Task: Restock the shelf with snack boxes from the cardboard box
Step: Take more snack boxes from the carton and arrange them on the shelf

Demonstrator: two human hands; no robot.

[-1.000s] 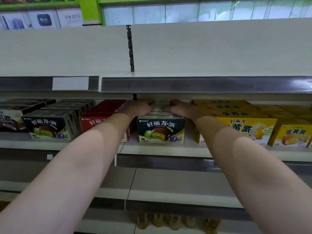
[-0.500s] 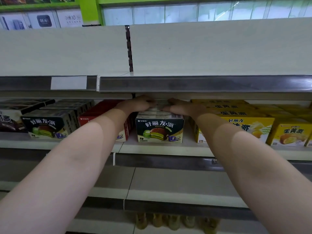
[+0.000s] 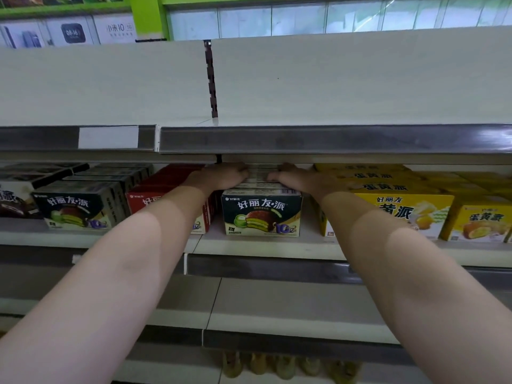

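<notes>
both arms reach forward into the middle shelf [image 3: 266,246], under the grey price rail [image 3: 332,138] of the shelf above. the landmark here is the dark green snack box [image 3: 261,213] standing upright at the front of that shelf, its printed face turned outward, with more boxes of the same row lined up behind it.

the left hand [image 3: 224,176] lies on the top left of that row, just behind the green snack box, fingers bent over the box tops and pointing toward the middle. the right hand [image 3: 297,178] lies on the top right of the same row, fingers likewise curled inward. the fingertips of the two hands are near each other but apart, with a strip of box top showing between them. both hands press on or hold the boxes; whether they truly clasp one cannot be told, since the rail hides the far part of the fingers.

left of the green snack box, just beside it, stands a red box [image 3: 166,195], partly hidden by the left forearm. further left is a second dark green box [image 3: 74,206]. right of the green snack box, with a small gap, sit the yellow boxes [image 3: 401,209], stacked and rowed toward the back.

below the green snack box run two lower shelves, and at the bottom some bottles [image 3: 285,365] show dimly.
</notes>
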